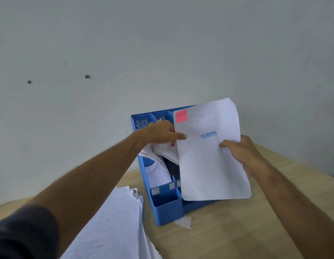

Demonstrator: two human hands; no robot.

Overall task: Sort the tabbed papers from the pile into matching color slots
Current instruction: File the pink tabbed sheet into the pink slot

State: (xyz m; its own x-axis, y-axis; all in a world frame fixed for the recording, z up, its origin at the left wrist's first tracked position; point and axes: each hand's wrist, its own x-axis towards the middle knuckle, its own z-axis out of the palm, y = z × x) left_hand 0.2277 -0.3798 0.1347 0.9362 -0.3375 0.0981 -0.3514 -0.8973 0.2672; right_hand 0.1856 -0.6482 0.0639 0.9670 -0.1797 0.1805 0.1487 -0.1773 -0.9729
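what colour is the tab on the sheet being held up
Pink-red, at the top left corner of the held sheet; the tab shows clearly in the head view.

1. The sheet (209, 157) is showing as thin matt white paper, bowing slightly, with a matt pink tab (181, 116) and a blue ink stamp (208, 135).
2. The organizer (167, 210) is looking like smooth blue moulded plastic with a faint sheen.
3. The bench (237, 230) is showing pale wood grain, matt.
4. The pile (113, 225) is lying as matt white paper.
5. The wall (162, 53) is appearing painted, matt, lightly scuffed.
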